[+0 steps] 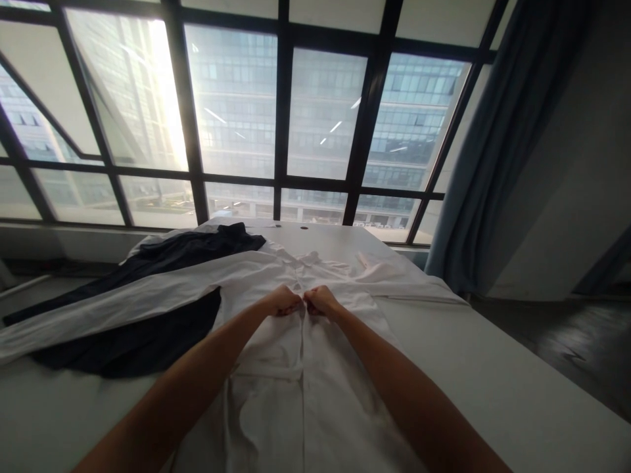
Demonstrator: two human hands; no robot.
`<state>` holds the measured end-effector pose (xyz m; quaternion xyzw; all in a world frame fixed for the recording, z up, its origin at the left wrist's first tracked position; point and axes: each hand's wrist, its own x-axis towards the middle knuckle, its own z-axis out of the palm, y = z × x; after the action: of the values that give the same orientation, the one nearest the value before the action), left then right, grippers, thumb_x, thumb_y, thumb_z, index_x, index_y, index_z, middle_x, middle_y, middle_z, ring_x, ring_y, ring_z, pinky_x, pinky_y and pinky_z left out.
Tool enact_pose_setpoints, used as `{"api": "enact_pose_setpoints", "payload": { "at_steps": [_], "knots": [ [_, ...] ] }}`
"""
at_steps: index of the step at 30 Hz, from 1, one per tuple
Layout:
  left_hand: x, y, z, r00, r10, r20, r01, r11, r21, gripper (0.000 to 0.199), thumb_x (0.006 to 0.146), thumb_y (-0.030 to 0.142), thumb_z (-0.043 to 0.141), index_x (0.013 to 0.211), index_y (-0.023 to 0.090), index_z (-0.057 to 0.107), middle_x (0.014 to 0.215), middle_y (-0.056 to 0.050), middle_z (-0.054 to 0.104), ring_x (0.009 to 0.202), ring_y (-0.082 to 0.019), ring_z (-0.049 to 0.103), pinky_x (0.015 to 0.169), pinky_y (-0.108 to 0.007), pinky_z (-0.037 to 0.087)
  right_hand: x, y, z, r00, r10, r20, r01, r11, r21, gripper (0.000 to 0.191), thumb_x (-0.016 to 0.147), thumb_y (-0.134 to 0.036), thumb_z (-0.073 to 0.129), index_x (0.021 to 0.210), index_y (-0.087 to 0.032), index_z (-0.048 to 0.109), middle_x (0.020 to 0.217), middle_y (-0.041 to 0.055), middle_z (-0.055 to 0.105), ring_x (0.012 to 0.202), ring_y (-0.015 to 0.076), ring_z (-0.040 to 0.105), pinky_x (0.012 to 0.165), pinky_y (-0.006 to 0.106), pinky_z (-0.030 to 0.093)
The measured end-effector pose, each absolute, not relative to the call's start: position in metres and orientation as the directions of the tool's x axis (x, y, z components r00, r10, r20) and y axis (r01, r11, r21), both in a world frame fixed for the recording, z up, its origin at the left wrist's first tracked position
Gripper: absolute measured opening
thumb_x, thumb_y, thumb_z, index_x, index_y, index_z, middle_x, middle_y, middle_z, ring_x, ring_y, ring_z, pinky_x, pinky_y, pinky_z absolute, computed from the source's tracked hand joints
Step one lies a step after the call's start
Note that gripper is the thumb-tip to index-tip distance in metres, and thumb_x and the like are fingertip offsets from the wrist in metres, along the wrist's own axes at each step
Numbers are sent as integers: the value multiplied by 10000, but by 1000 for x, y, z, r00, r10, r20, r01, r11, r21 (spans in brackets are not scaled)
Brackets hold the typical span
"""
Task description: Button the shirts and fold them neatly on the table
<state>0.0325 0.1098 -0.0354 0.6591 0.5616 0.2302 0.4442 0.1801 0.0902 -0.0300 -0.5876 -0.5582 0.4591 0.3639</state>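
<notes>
1. Left hand (282,301) and right hand (321,301): closed, side by side, gripping the front edges of the white garment (269,410).
2. White garment: spread on the white table (444,348), left sleeve region overlapping the dark garment (133,341).
3. Windows (323,115): beyond table.

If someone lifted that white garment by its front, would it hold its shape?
The white garment would probably sag, since one long sleeve lies limp and creased. It might drag the dark garment slightly, as that sleeve lies across it.
</notes>
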Motion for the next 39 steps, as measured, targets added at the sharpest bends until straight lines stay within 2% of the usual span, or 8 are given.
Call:
{"api": "enact_pose_setpoints", "payload": {
  "at_steps": [3, 6, 11, 15, 19, 28, 36, 39],
  "knots": [
    [28, 101, -32, 296, 923, -247, 410, 111, 905, 381, 741, 412, 643, 525, 173, 438, 406, 62, 393, 346, -53, 377, 376, -182, 254, 180, 92, -36, -28, 995, -92, 257, -82, -963, 195, 713, -144, 501, 523, -168, 534, 438, -24, 534, 365, 80, 466, 386, 173, 372],
    [28, 95, -31, 318, 930, -186, 324, 78, 943, 383, 743, 418, 645, 530, 175, 441, 410, 64, 403, 341, -45, 354, 373, -187, 227, 179, 94, -44, -8, 1000, -17, 222, -15, -975, 186, 712, -156, 498, 533, -167, 547, 447, -25, 540, 385, 86, 487, 394, 173, 380],
    [32, 93, -34, 273, 957, -100, 361, -6, 933, 325, 798, 353, 563, 542, 169, 481, 405, 55, 427, 335, -56, 356, 377, -198, 231, 180, 94, -48, -20, 1000, 21, 144, 24, -989, 140, 713, -164, 530, 585, -159, 586, 465, -35, 553, 393, 84, 487, 383, 173, 376],
    [34, 91, -37, 276, 959, -62, 370, -46, 928, 315, 811, 288, 516, 522, 174, 466, 399, 56, 421, 342, -60, 364, 385, -196, 246, 185, 90, -42, -94, 995, -45, 69, -38, -997, 48, 704, -136, 575, 693, -155, 618, 540, -23, 616, 452, 95, 546, 424, 176, 435],
    [34, 90, -36, 288, 955, -69, 398, -54, 916, 323, 811, 278, 508, 509, 175, 460, 366, 56, 413, 326, -60, 353, 385, -194, 231, 190, 89, -41, -160, 985, -63, 43, -57, -997, 129, 665, -70, 606, 749, -166, 589, 562, -44, 611, 491, 107, 593, 476, 197, 498],
    [35, 89, -36, 278, 959, -60, 432, -69, 899, 347, 855, 296, 481, 534, 165, 494, 351, 51, 436, 313, -60, 347, 393, -194, 226, 186, 88, -46, -75, 997, 27, 332, 51, -942, 79, 747, -185, 635, 700, -156, 578, 520, -44, 582, 412, 92, 558, 403, 166, 427],
    [38, 91, -40, 276, 961, -36, 348, -65, 935, 334, 883, 266, 462, 590, 137, 558, 495, 16, 559, 360, -70, 453, 411, -198, 300, 184, 87, -48, -68, 958, 279, 587, 264, -765, 96, 779, -209, 597, 726, -138, 635, 662, 26, 672, 577, 113, 597, 559, 188, 438],
    [38, 91, -41, 249, 968, -10, 380, -88, 921, 412, 909, 356, 456, 608, 121, 612, 427, 26, 502, 349, -67, 387, 411, -204, 261, 181, 84, -46, -75, 927, 366, 670, 319, -670, 84, 768, -182, 592, 739, -134, 654, 725, 51, 692, 653, 132, 606, 621, 207, 435]
  ]
}}
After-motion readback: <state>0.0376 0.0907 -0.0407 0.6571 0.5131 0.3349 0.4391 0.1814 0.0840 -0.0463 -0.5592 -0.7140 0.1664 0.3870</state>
